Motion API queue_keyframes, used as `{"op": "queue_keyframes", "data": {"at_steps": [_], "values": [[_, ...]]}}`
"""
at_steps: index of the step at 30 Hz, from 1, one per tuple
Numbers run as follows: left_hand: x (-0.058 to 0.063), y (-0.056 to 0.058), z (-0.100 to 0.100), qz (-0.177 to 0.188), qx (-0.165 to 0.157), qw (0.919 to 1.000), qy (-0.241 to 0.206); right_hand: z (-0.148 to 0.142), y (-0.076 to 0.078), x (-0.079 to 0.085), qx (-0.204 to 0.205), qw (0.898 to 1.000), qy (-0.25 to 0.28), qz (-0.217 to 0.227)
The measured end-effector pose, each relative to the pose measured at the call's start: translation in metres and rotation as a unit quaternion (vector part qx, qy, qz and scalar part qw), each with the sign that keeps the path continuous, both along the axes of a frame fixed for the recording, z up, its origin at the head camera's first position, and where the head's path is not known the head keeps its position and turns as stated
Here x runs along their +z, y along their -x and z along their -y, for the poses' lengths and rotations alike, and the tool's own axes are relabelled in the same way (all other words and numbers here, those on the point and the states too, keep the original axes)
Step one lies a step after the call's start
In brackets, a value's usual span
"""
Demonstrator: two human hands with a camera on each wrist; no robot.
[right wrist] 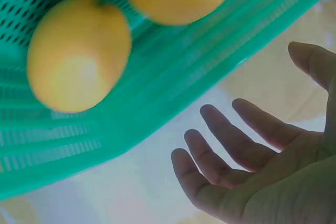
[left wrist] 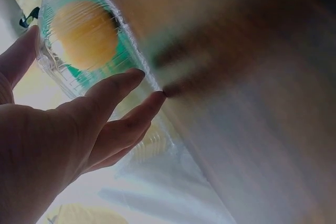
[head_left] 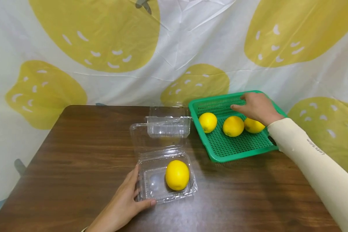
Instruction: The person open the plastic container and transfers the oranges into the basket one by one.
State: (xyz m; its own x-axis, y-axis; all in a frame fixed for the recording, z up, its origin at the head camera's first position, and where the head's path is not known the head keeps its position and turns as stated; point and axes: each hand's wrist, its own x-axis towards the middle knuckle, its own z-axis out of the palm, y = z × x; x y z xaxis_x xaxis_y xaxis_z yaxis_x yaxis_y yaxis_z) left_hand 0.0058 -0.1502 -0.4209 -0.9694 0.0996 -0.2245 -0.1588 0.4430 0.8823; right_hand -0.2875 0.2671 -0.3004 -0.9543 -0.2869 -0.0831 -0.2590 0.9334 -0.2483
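A clear plastic clamshell box (head_left: 146, 190) lies open at the table's front middle, holding one lemon (head_left: 177, 175) at its right side. My left hand (head_left: 124, 196) rests against the box's left side, thumb on the front edge and nearly straight fingers along the wall. In the left wrist view, its fingertips (left wrist: 137, 75) touch the clear plastic. My right hand (head_left: 256, 108) hovers above the back right of a green basket (head_left: 237, 157), holding nothing, fingers apart. Three lemons (head_left: 233, 126) sit in the basket; the rightmost is partly hidden by the right wrist.
A second clear box (head_left: 169, 129) stands behind the first, left of the basket and close to it. The brown wooden table (head_left: 84, 154) ends at a white cloth (head_left: 119, 87) printed with large yellow fruit, hanging right behind the basket.
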Motion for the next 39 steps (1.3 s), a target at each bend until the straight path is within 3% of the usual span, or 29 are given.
{"op": "queue_keyframes", "data": {"at_steps": [10, 19, 29, 39], "values": [[0.000, 0.000, 0.001, 0.003, 0.003, 0.9999, 0.012, 0.048, -0.037, 0.007, 0.043, 0.997, 0.037, -0.050], [-0.001, 0.000, 0.002, -0.010, 0.000, 0.9999, 0.011, 0.070, -0.064, 0.003, 0.087, 0.992, 0.048, -0.083], [0.000, 0.002, 0.001, 0.000, 0.003, 0.9999, 0.016, 0.086, -0.093, -0.009, 0.131, 0.984, 0.069, -0.095], [-0.002, 0.005, 0.001, -0.005, 0.003, 0.9998, 0.016, 0.100, -0.112, -0.019, 0.151, 0.983, 0.050, -0.094]]}}
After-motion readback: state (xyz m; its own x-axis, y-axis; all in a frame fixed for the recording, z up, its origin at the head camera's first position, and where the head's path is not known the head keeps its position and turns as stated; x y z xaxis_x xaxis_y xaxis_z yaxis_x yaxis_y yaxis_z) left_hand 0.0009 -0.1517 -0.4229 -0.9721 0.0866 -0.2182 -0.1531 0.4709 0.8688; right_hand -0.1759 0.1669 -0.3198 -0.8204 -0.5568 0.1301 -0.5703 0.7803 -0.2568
